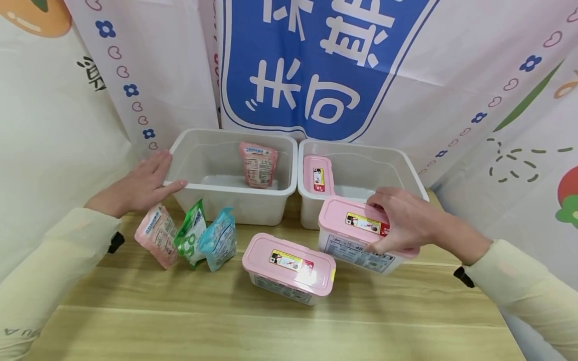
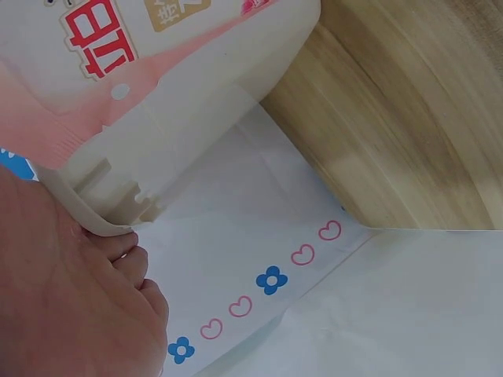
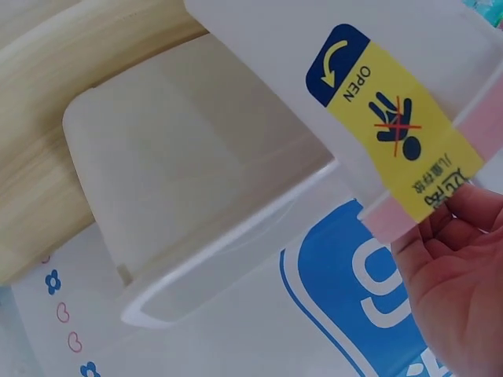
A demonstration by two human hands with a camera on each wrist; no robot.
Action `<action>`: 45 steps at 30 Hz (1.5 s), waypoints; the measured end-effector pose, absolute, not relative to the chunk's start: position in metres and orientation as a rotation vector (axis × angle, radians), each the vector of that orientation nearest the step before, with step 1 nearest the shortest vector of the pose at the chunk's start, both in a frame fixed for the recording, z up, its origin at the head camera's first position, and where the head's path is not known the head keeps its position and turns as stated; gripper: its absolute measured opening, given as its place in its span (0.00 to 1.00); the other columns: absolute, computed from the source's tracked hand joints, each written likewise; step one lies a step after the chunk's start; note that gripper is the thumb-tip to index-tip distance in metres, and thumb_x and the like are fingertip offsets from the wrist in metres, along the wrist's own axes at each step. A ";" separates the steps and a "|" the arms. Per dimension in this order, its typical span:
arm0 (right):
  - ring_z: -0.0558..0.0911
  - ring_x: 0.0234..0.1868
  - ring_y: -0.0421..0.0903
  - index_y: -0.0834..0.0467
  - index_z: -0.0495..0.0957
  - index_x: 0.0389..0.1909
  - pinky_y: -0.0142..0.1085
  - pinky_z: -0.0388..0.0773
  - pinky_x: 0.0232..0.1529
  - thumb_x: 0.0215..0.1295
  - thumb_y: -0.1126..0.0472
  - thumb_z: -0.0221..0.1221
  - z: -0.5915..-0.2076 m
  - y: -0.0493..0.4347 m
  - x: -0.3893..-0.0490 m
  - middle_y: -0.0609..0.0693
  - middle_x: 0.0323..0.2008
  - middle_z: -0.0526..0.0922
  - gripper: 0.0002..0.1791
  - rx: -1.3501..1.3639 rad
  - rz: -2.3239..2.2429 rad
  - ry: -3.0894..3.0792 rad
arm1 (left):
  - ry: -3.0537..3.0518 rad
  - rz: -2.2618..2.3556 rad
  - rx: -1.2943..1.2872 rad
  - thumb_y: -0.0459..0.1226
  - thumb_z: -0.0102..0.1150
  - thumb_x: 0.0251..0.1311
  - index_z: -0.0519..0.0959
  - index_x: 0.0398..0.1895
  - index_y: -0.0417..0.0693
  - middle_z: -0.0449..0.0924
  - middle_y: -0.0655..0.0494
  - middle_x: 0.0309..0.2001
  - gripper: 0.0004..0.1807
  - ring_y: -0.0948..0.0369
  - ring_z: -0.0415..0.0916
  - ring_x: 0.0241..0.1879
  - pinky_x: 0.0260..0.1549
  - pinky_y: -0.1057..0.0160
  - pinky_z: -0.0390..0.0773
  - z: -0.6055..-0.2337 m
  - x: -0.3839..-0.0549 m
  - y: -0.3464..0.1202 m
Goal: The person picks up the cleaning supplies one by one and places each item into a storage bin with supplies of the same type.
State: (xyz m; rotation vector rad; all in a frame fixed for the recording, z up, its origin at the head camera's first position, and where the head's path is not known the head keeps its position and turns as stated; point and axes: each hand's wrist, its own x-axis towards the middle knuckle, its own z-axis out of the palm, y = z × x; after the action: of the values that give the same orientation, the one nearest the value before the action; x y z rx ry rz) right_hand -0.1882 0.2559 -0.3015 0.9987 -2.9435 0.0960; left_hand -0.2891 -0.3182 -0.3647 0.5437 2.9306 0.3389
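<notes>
My right hand (image 1: 408,220) grips a white plastic tub with a pink lid (image 1: 345,215) from above, thumb at the front and fingers at the back. This tub is tilted, just in front of the right bin (image 1: 311,213). In the right wrist view a yellow "OPEN" label (image 3: 393,129) shows on its end. My left hand (image 1: 140,185) rests on the near-left corner of the left bin (image 1: 230,205), fingers extended along its rim and thumb over the front edge. A pink pouch (image 1: 259,165) stands inside the left bin, and another pink-lidded tub (image 1: 318,173) sits inside the right bin.
On the wooden table (image 1: 280,336), a pink pouch (image 1: 158,235), a green pouch (image 1: 191,234) and a blue pouch (image 1: 220,240) stand before the left bin. Another pink-lidded tub (image 1: 289,265) lies front and centre. Printed cloth (image 1: 180,65) hangs behind the bins.
</notes>
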 end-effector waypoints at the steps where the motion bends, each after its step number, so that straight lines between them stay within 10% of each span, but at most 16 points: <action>1: 0.73 0.33 0.36 0.58 0.83 0.48 0.27 0.73 0.29 0.41 0.35 0.77 -0.300 0.256 -0.188 0.41 0.34 0.78 0.39 1.000 0.094 -2.940 | 2.929 0.340 0.542 0.62 0.37 0.80 0.29 0.83 0.31 0.20 0.31 0.84 0.54 0.34 0.24 0.84 0.80 0.28 0.34 -0.365 -0.289 -0.318; 45: 0.81 0.29 0.43 0.58 0.84 0.51 0.34 0.80 0.27 0.49 0.38 0.77 -0.208 0.256 -0.205 0.49 0.37 0.83 0.35 0.730 0.129 -3.076 | 2.928 0.342 0.581 0.60 0.37 0.80 0.29 0.84 0.33 0.21 0.31 0.84 0.52 0.33 0.24 0.84 0.79 0.26 0.35 -0.364 -0.292 -0.316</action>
State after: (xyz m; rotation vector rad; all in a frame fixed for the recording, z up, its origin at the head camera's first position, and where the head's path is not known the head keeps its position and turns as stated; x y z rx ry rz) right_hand -0.2046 0.2558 -0.2078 0.7299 -3.0761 0.1290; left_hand -0.2925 -0.3161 -0.3635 0.5806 2.9283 0.3423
